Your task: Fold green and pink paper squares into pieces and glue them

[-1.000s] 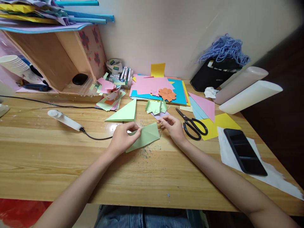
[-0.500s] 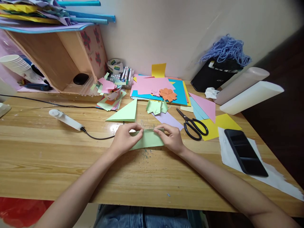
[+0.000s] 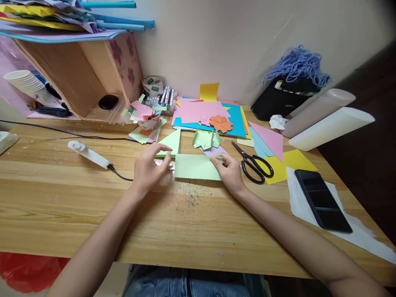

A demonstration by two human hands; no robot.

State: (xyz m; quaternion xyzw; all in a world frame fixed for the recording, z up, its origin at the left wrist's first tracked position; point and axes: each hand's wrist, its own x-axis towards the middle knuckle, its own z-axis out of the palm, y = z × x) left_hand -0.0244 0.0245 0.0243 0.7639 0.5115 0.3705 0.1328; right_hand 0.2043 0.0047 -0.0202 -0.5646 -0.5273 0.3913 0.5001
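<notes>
A light green paper rectangle (image 3: 196, 168) is held at its right end by my right hand (image 3: 230, 172), thumb on top and fingers behind. My left hand (image 3: 150, 166) is off the paper, just left of it, with thumb and fingers apart and nothing between them. Behind the left hand lies a green folded paper triangle (image 3: 175, 142), partly covered by the fingers. A green folded paper shape (image 3: 206, 140) stands behind the rectangle, on a lilac paper (image 3: 213, 150). Black-handled scissors (image 3: 253, 164) lie to the right of my right hand.
Coloured sheets (image 3: 238, 119) with an orange paper flower (image 3: 221, 123) lie at the back. A cup of paper scraps (image 3: 148, 119) is at back left. A white corded device (image 3: 88, 153) lies left. On the right are a phone (image 3: 321, 200), yellow paper (image 3: 293, 163) and white rolls (image 3: 331, 128).
My left hand has let go of the green paper and moved left, its fingers parting. The paper has shifted right and slightly away, still in my right hand.
</notes>
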